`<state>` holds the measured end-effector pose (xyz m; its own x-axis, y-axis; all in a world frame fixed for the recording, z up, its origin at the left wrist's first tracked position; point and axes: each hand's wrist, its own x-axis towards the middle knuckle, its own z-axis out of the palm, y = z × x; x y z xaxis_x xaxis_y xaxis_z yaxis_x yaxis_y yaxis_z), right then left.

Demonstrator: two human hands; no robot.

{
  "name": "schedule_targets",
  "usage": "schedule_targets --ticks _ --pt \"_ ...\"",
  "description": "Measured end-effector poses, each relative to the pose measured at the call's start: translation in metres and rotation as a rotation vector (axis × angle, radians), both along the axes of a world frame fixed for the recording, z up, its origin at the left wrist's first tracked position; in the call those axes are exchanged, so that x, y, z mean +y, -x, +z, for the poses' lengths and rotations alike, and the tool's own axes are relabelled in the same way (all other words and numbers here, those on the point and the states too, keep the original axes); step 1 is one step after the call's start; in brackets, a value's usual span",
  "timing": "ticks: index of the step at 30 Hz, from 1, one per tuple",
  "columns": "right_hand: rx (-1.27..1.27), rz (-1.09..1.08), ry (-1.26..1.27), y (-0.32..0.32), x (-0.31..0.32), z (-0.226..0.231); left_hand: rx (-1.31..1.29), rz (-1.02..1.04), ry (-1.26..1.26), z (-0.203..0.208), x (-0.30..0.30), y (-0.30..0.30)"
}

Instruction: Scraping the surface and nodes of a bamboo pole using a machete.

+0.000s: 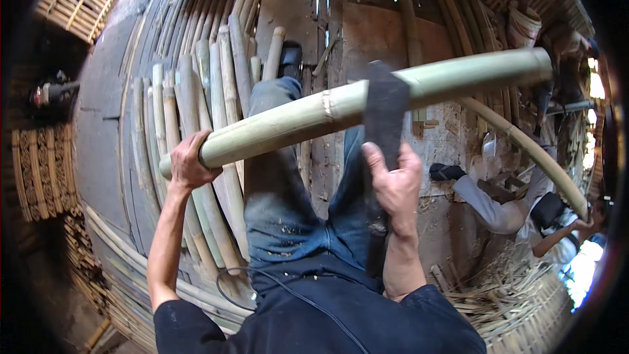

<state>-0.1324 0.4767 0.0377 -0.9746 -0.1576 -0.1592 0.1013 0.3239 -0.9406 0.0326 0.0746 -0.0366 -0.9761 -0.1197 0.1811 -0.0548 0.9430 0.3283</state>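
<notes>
A thick green bamboo pole point(275, 124) slants across in front of me, its right end higher and farther away. Near its left end my left hand point(190, 160) is wrapped round it. My right hand point(396, 187) grips a big knife point(385, 101) with a broad dark blade, and its long lower part runs back along my forearm. The blade lies across the pole, right of a node ring, and covers part of it. Whether the edge has cut into the bamboo is hidden. My legs in blue jeans point(282, 210) are under the pole.
Several cut bamboo poles point(226, 85) lie side by side on the left. At the right a seated co-worker point(524, 213) holds a curved-looking bamboo pole point(531, 151). Bamboo shavings point(511, 288) pile up at lower right. A white bucket point(524, 26) stands at the far right.
</notes>
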Motion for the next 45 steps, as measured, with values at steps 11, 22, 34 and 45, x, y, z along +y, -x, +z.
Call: schedule_targets --ticks 11,22,34,45 --pt "0.094 0.099 -0.248 -0.014 -0.028 -0.012 0.016 0.072 0.178 -0.006 0.026 -0.005" --pt "0.037 -0.262 -0.278 0.040 0.061 -0.028 0.000 0.063 0.185 -0.001 0.041 -0.005" --pt "0.134 0.140 -0.167 -0.008 -0.022 -0.034 -0.178 0.002 0.092 0.004 0.023 0.000" --pt "0.002 0.492 -0.322 -0.034 -0.070 -0.036 -0.248 -0.060 0.060 0.007 0.015 0.017"
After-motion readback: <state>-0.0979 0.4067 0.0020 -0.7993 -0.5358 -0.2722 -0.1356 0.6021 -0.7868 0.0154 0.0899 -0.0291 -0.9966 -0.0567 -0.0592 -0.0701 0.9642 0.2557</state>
